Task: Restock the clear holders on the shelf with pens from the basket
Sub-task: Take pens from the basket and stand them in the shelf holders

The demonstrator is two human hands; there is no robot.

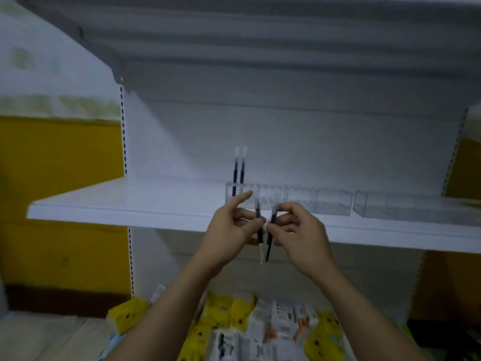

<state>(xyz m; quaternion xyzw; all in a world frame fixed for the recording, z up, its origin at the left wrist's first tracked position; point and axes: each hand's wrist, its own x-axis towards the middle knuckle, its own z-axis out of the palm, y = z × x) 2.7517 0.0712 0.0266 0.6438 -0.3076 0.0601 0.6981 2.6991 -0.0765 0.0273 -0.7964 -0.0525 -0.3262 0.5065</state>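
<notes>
A white shelf (130,204) crosses mid-frame against a yellow wall. My left hand (229,230) and right hand (304,230) each pinch one pen (259,235), both upright at centre frame. The holders (333,201) sit just above and behind them. The leftmost compartment has two standing pens (239,170), nearest my left hand, and the others look empty.

Smooth, matt white shelf (130,204), seemingly painted metal, bears clear plastic holders (333,203) with a faint sheen. 2 standing pens (235,173) show dark barrels and frosted plastic caps. Below, yellow and white packets (283,321) look glossy; the yellow wall (59,165) looks flat and matt.
</notes>
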